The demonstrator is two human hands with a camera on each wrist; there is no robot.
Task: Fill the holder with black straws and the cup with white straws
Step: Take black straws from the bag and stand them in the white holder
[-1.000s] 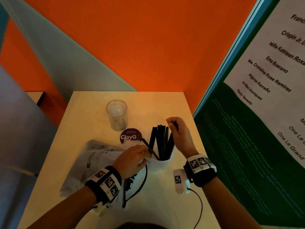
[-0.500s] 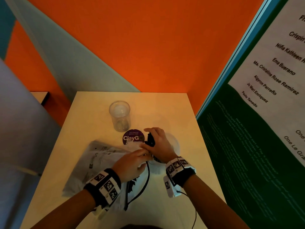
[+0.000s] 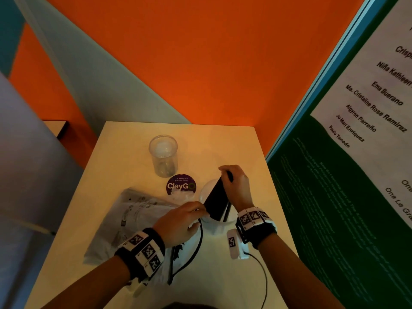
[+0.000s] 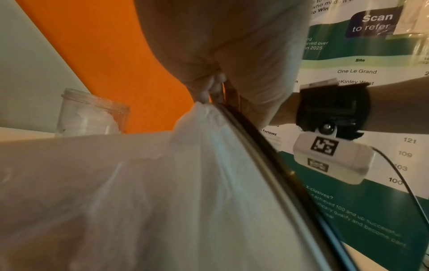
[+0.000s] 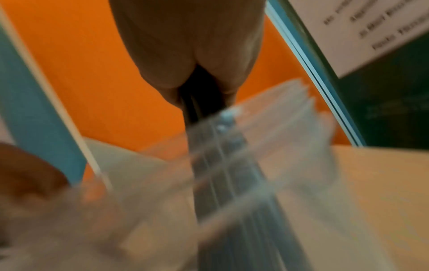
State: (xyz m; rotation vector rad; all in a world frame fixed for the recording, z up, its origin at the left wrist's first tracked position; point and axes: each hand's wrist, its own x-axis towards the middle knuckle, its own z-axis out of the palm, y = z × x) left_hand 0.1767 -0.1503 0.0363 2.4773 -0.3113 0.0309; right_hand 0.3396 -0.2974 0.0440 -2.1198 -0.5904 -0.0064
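**Seating the black bundle without tipping the holder**

The bundle of thin black plastic straws (image 3: 216,202) leans in the low translucent white holder (image 3: 206,192) near the table's right edge, tops tilted away from the person. The right hand (image 3: 236,188) has its fingers curled tight round the tops; the left hand (image 3: 181,221) pinches crinkly white plastic (image 4: 202,110) at the holder's near rim. I'd keep that rim pinned and lower the bundle straight (the holder looks light, so a sideways shove could tip it). The clear ribbed plastic cup (image 3: 163,156) stands beyond, no straws in it.
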